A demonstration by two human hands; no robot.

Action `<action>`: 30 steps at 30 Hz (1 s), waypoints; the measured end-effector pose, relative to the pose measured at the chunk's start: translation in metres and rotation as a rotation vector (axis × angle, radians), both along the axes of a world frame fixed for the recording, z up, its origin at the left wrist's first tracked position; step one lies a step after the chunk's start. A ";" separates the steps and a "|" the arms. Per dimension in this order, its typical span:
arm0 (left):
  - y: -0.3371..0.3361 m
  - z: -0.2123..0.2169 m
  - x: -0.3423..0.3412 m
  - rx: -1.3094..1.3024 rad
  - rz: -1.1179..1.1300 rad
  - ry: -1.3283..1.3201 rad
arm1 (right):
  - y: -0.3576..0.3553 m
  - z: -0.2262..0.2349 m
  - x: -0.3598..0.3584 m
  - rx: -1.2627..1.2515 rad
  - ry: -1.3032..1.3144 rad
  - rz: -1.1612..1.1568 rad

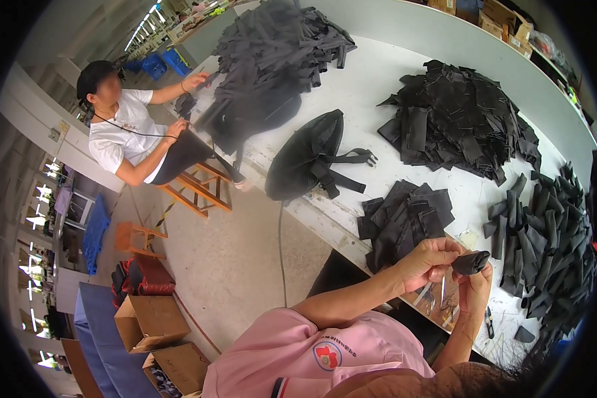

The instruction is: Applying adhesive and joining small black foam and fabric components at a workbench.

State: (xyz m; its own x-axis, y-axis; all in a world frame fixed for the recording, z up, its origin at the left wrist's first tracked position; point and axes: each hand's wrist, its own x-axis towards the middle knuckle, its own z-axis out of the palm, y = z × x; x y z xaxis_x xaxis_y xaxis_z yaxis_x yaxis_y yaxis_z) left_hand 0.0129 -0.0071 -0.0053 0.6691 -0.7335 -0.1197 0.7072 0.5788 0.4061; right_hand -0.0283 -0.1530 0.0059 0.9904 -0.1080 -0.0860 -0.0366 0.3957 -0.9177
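My left hand (432,263) and my right hand (475,286) meet over the front edge of the white table. Between them they pinch a small folded piece of black fabric (469,264). Both hands have their fingers closed on it. Just beyond my left hand lies a loose stack of flat black fabric pieces (411,215). To the right of my right hand spreads a heap of rolled or tube-like black fabric pieces (544,239). A small dark hand tool (489,323), perhaps thread snips, lies beside my right wrist.
A large pile of flat black pieces (454,119) and a black bag with a buckled strap (308,156) lie farther back. Another heap of black strips (282,43) covers the far end. A person (132,126) sits there on a wooden stool (202,192). Cardboard boxes (152,322) stand lower left.
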 end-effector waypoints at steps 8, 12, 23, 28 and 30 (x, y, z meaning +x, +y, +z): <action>0.005 0.028 0.001 -0.032 0.065 -0.175 | -0.004 0.023 0.011 -0.026 -0.097 0.061; 0.003 0.007 -0.001 0.044 0.061 -0.161 | -0.010 -0.002 0.012 -0.098 -0.115 0.126; 0.000 0.002 0.003 0.020 0.069 -0.040 | -0.006 -0.012 0.012 -0.054 -0.005 0.076; -0.003 0.012 0.003 -0.321 0.027 0.172 | 0.002 0.035 0.021 -0.267 -0.061 0.076; -0.001 0.011 0.005 -0.301 0.035 0.169 | 0.002 0.036 0.024 -0.344 -0.088 0.081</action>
State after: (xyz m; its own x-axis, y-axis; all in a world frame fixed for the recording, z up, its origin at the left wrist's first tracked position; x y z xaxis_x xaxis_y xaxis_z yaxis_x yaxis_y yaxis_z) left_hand 0.0181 -0.0078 0.0055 0.6835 -0.7298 -0.0127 0.7276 0.6798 0.0922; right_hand -0.0045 -0.1511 0.0417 0.9989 -0.0372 0.0273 0.0295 0.0624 -0.9976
